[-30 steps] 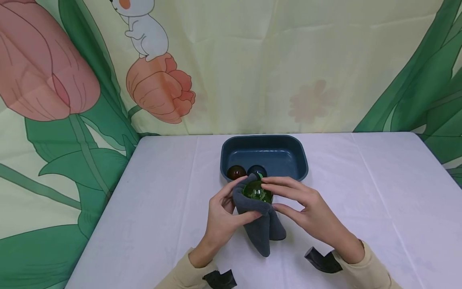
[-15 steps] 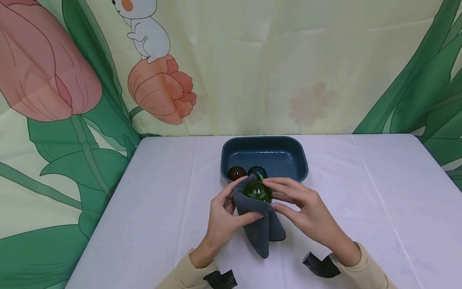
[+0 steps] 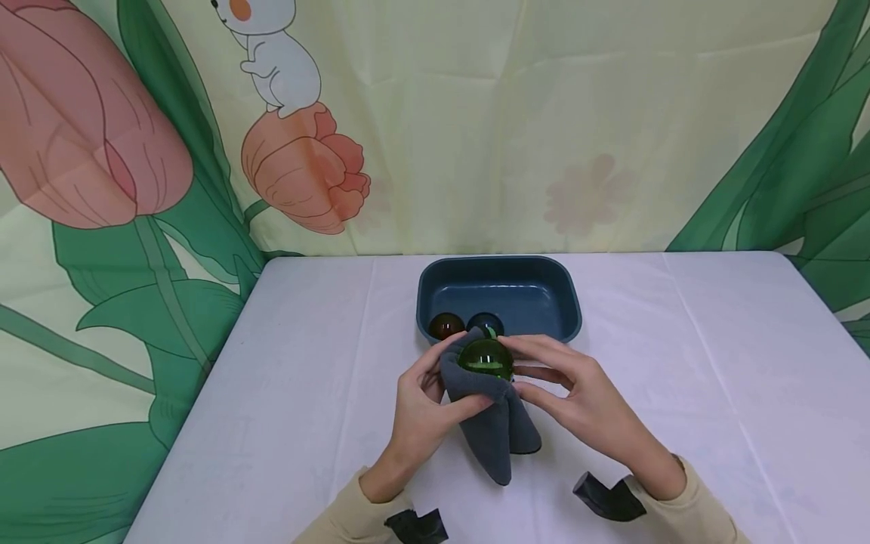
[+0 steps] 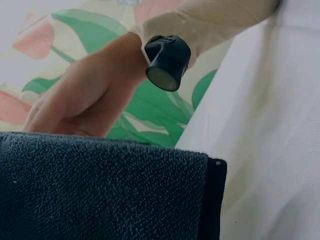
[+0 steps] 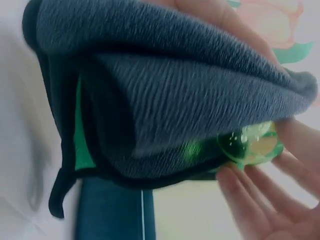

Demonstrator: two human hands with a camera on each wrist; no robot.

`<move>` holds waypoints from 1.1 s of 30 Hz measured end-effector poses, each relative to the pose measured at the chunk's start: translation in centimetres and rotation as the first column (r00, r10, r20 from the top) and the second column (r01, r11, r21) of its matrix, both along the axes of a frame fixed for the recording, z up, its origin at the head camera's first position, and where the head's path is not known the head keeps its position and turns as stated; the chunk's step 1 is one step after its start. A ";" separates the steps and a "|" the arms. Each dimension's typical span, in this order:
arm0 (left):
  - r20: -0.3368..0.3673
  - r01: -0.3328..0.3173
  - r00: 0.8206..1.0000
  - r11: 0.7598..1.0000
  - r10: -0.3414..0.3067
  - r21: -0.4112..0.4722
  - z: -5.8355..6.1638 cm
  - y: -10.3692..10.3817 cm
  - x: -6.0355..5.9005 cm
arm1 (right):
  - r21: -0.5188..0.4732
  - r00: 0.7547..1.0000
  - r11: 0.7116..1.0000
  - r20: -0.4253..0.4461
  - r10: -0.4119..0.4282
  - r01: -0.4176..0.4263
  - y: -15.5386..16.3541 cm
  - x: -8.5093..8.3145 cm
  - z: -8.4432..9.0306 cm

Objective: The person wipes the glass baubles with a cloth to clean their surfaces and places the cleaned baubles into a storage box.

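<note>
Left hand: the left hand (image 3: 423,408) is curled under a dark grey cloth (image 3: 491,423), thumb clamped across the fold, gripping it just in front of the tray.
Cloth: it cups the ball from below and the left, and its loose tail hangs down to the white tablecloth (image 3: 285,393); the left wrist view shows its terry weave and a dark hemmed edge (image 4: 212,200) up close.
Green ball: a clear green glass ball (image 3: 485,358) sits nested in the cloth, held above the table between the 2 hands; the right wrist view catches it peeking out under the cloth's fold (image 5: 250,145).
Right hand: the right hand (image 3: 578,400) comes in from the right, fingertips (image 3: 526,344) pinching the ball's far and right side, fingers bent round it.
Tray: a dark blue rectangular tray (image 3: 564,291) stands just behind the hands, with 2 more balls at its near left wall, a red-brown ball (image 3: 445,326) and a dark blue ball (image 3: 484,323), side by side.
</note>
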State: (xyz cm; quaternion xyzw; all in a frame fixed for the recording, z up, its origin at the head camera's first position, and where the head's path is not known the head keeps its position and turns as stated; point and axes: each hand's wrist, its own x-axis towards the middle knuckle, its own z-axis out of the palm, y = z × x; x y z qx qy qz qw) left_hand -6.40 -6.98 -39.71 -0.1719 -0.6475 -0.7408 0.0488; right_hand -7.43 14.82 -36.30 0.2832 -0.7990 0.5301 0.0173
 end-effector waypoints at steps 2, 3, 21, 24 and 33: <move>0.004 0.003 1.000 1.000 -0.003 0.003 0.0 0.0 0.0 | 0.032 0.998 0.999 -0.065 0.008 -0.006 0.1 -0.1 0.1; 0.005 0.004 1.000 1.000 -0.004 0.004 0.0 0.0 0.0 | 0.047 0.995 0.999 -0.100 0.011 -0.006 0.2 -0.1 0.1; 0.024 0.021 1.000 0.999 -0.021 -0.032 0.2 -0.1 0.0 | 0.057 0.950 0.998 -0.313 0.004 0.015 -0.1 -0.1 -0.1; 0.022 0.021 1.000 0.999 -0.021 -0.036 0.2 -0.1 0.0 | 0.027 0.970 1.000 -0.242 0.011 -0.004 -0.1 -0.1 -0.1; 0.027 0.011 1.000 0.999 -0.009 -0.054 0.3 0.0 0.1 | -0.013 1.000 1.000 -0.008 0.024 -0.025 0.1 -0.1 -0.1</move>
